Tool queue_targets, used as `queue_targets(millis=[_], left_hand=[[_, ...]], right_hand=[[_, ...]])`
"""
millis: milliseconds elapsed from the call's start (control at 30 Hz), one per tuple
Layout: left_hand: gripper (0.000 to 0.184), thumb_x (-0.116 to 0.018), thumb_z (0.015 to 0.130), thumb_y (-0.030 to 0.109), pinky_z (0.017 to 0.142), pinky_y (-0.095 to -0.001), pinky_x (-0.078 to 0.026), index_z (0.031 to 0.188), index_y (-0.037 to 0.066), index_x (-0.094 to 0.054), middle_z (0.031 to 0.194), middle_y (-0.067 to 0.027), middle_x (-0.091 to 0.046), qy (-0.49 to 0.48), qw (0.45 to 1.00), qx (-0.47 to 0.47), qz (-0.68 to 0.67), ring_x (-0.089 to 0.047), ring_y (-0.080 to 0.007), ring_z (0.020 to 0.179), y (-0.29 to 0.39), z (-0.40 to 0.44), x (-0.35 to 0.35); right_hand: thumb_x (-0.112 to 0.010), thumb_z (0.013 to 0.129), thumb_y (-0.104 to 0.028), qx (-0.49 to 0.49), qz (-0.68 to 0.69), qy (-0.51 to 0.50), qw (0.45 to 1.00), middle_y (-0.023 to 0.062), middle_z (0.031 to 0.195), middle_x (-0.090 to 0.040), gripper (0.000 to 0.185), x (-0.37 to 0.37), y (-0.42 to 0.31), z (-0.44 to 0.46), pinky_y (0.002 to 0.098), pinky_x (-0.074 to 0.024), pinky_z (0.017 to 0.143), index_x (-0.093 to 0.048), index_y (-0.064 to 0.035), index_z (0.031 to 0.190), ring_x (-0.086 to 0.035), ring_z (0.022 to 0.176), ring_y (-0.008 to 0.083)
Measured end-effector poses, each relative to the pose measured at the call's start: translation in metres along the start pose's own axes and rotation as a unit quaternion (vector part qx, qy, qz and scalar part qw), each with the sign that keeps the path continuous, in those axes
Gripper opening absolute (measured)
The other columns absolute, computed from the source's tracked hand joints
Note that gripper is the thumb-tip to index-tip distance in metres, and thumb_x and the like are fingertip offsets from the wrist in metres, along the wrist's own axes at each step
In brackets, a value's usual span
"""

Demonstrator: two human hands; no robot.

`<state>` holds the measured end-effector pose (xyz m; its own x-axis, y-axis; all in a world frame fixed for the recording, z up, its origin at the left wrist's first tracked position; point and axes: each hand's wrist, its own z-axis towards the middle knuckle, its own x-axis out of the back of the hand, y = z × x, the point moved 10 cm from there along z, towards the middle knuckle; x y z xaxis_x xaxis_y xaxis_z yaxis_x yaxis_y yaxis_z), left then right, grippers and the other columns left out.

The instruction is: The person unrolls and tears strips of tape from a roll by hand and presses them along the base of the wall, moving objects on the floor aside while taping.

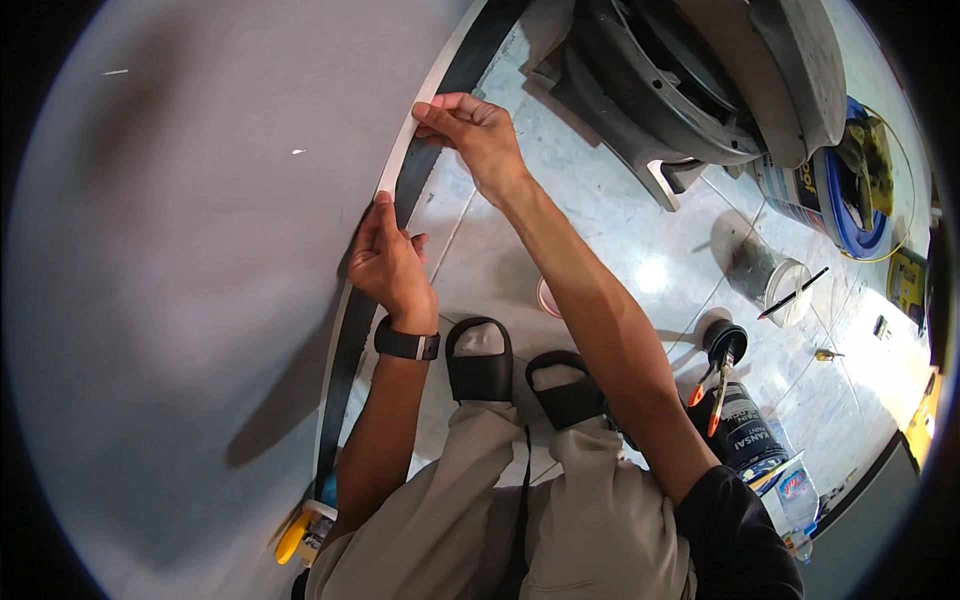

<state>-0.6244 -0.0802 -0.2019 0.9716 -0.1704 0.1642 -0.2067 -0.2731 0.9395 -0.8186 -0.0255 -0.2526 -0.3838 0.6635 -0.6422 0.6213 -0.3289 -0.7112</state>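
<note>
A large grey panel (220,250) fills the left side, with a pale strip (400,150) along its curved edge and a dark band (345,345) beside it. My right hand (475,135) pinches the pale strip between thumb and fingers. Lower down, my left hand (392,262) is closed with its fingertips on the same strip; a black band circles that wrist. Two small white marks show on the panel's face.
Grey curved parts (690,90) stand at the upper right, near a blue-rimmed bucket (845,205). A clear container (785,290), brushes (718,395), a dark paint can (745,430) and a bottle (797,500) are on the tiled floor (640,260) to the right. Black sandals (480,360) are below.
</note>
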Motion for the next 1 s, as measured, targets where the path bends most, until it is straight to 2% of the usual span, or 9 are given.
queue_targets(millis=[33,100,133,200,333,467,633,733,1000], left_hand=[[0.026,-0.079,0.087,0.024,0.048,-0.0237,-0.047,0.096,0.000,-0.072,0.057,0.0045,-0.043,0.007,1.000,0.003,0.000,-0.034,-0.0055,0.043,0.000,0.000,0.001],[0.026,-0.079,0.087,0.023,0.049,-0.0236,-0.047,0.097,0.000,-0.072,0.058,0.0043,-0.044,0.008,1.000,0.009,0.001,-0.034,-0.0056,0.043,0.001,0.000,0.001],[0.027,-0.079,0.087,0.023,0.049,-0.0234,-0.047,0.098,-0.001,-0.071,0.058,0.0041,-0.044,0.010,1.000,0.015,0.001,-0.034,-0.0056,0.043,0.000,0.000,0.001],[0.027,-0.079,0.087,0.022,0.048,-0.0234,-0.046,0.099,-0.001,-0.071,0.059,0.0038,-0.044,0.006,1.000,0.016,-0.007,-0.034,-0.0057,0.043,-0.001,0.001,0.000],[0.027,-0.078,0.088,0.020,0.047,-0.0232,-0.043,0.101,-0.003,-0.071,0.061,0.0030,-0.048,-0.020,1.000,-0.006,-0.021,-0.037,-0.0055,0.045,-0.002,0.002,0.000],[0.027,-0.077,0.089,0.020,0.045,-0.0230,-0.040,0.102,-0.003,-0.071,0.065,0.0019,-0.055,-0.017,1.000,-0.017,-0.007,-0.038,-0.0048,0.048,0.001,0.002,0.000],[0.021,-0.071,0.094,0.011,0.069,-0.0245,-0.053,0.104,-0.007,-0.071,0.088,-0.0079,-0.073,-0.015,0.993,-0.083,-0.079,-0.065,-0.0114,0.074,-0.001,0.007,0.000],[0.022,-0.070,0.094,0.011,0.082,-0.0272,-0.053,0.105,-0.008,-0.070,0.101,-0.0125,-0.074,-0.043,0.993,-0.084,-0.069,-0.069,-0.0160,0.090,-0.005,0.010,0.001],[0.022,-0.071,0.094,0.012,0.077,-0.0265,-0.054,0.104,-0.008,-0.071,0.099,-0.0129,-0.073,-0.070,0.992,-0.070,-0.082,-0.069,-0.0158,0.084,-0.009,0.013,-0.001]], right_hand=[[-0.075,0.091,-0.016,0.001,0.000,0.000,1.000,0.0092,0.108,-0.070,0.023,-0.004,-0.003,-0.005,0.0319,-0.0538,0.087,-0.067,-0.0009,0.106,-0.066,0.094,0.0160],[-0.072,0.091,-0.010,0.185,-0.269,0.188,0.926,0.0220,0.137,-0.055,0.043,0.010,-0.049,-0.033,0.0365,-0.0499,0.100,-0.055,0.0041,0.129,-0.060,0.118,0.0263],[-0.072,0.091,-0.010,0.185,-0.269,0.188,0.926,0.0220,0.137,-0.055,0.043,0.009,-0.048,-0.032,0.0365,-0.0499,0.100,-0.055,0.0041,0.129,-0.060,0.118,0.0263],[-0.058,0.091,0.004,0.359,-0.451,0.123,0.808,0.0309,0.156,-0.029,0.064,-0.029,-0.068,-0.046,0.0413,-0.0381,0.114,-0.033,0.0033,0.150,-0.038,0.143,0.0372],[-0.037,0.082,0.014,0.305,-0.403,0.096,0.858,0.0309,0.160,-0.018,0.078,-0.047,-0.038,-0.043,0.0461,-0.0248,0.121,-0.021,-0.0018,0.157,-0.018,0.149,0.0467],[-0.043,0.081,0.008,0.257,-0.441,0.068,0.857,0.0274,0.163,-0.015,0.081,-0.050,-0.027,-0.056,0.0612,-0.0222,0.117,-0.017,-0.0013,0.157,-0.019,0.148,0.0496],[-0.046,0.085,-0.002,0.215,-0.453,-0.001,0.865,0.0265,0.163,-0.013,0.078,-0.061,-0.013,-0.075,0.0634,-0.0213,0.116,-0.016,-0.0001,0.157,-0.017,0.148,0.0505],[-0.048,0.087,-0.006,0.211,-0.460,-0.014,0.863,0.0260,0.163,-0.013,0.078,-0.064,-0.010,-0.081,0.0646,-0.0215,0.116,-0.015,0.0000,0.157,-0.018,0.147,0.0518],[-0.049,0.087,-0.011,0.199,-0.464,-0.030,0.863,0.0260,0.164,-0.012,0.080,-0.067,-0.001,-0.089,0.0673,-0.0209,0.114,-0.012,-0.0003,0.158,-0.016,0.147,0.0525]])
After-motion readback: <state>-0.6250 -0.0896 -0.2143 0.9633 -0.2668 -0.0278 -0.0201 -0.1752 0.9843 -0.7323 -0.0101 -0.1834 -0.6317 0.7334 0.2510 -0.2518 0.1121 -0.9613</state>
